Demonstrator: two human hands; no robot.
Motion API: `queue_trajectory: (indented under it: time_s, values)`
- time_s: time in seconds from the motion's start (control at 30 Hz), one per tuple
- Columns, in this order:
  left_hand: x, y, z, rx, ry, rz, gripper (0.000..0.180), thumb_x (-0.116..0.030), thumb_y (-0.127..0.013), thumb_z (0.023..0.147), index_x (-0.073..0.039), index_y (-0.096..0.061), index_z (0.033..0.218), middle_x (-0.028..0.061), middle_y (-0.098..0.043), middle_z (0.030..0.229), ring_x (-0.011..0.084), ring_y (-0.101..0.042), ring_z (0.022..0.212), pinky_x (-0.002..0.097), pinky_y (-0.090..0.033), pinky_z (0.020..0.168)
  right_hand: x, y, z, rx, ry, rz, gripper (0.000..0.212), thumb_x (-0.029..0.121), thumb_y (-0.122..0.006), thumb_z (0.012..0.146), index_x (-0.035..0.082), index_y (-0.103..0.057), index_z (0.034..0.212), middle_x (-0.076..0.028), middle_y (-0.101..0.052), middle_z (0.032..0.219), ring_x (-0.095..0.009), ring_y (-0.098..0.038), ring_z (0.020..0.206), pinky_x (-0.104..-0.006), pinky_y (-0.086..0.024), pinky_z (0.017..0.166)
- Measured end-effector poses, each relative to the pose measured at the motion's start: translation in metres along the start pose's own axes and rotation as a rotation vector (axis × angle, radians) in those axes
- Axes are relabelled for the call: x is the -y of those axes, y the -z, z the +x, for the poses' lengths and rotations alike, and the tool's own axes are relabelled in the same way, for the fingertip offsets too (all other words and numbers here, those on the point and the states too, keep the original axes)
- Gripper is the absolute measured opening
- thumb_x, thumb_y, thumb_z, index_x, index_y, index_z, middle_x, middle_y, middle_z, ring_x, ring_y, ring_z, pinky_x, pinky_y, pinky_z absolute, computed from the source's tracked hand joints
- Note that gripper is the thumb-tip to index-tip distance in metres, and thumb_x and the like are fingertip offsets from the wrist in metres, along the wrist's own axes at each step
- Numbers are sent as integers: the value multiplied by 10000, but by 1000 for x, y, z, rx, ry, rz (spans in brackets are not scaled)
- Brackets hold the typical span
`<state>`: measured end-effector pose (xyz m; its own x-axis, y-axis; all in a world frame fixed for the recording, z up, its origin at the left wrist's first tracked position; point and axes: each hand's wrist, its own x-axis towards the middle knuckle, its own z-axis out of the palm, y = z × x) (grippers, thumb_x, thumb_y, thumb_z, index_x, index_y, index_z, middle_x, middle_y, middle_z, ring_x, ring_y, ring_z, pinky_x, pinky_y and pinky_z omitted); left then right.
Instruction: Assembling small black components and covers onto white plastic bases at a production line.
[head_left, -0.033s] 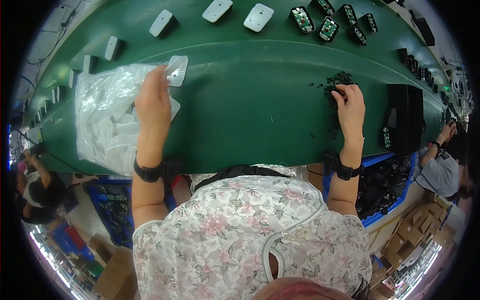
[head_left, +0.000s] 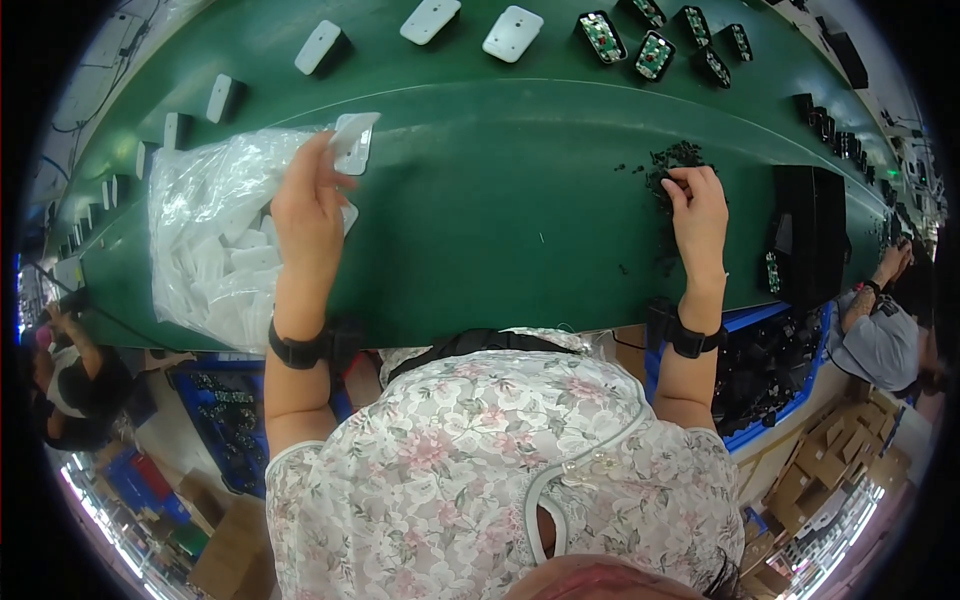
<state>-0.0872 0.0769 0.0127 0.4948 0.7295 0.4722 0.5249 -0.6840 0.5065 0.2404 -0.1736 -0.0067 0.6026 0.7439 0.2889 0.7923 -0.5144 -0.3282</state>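
My left hand (head_left: 310, 200) is at the right edge of a clear plastic bag (head_left: 185, 230) full of flat white plastic covers. Its fingers close on the lower left edge of one white cover (head_left: 353, 158), which has small holes and a thin translucent film flap lifting at its top. Part of the grip is hidden by the hand. Over on the right, my right hand (head_left: 697, 205) has its thumb and fingertips pinched together at the near edge of a scattered pile of small black parts (head_left: 678, 155). Whatever lies between those fingertips is too small to make out.
White-topped units (head_left: 513, 34) and open black housings with green circuit boards (head_left: 654, 56) stand along the far side of the green table (head_left: 480, 220). A black box (head_left: 815, 235) is at right. Blue bins (head_left: 770, 375) sit below. Other people work at both sides.
My left thumb has come into view apart from the fingers, and the film flap on the white cover stands further out. My right hand has barely moved, still pinched.
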Motion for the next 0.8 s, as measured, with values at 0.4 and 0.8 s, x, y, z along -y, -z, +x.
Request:
queue_trajectory:
  time_s: [0.4,0.8]
  values:
    - [-72,-40,-13,571,431,-745,200,-81,-570,914,-45,-638,1098,45,-633,721,61,-523,492,195,-380,433,7,3,5,-28,-157,218,124,42,-657,815,5,-572,898,-77,-572,780,-175,-549,638,-286,-460,596]
    - [-86,-56,-11,702,409,-990,278,20,-526,902,-40,-591,1166,58,-615,826,81,-575,623,201,-448,530,18,6,12,29,-338,458,165,21,-641,835,2,-642,999,-40,-620,749,-83,-554,632,-225,-470,595]
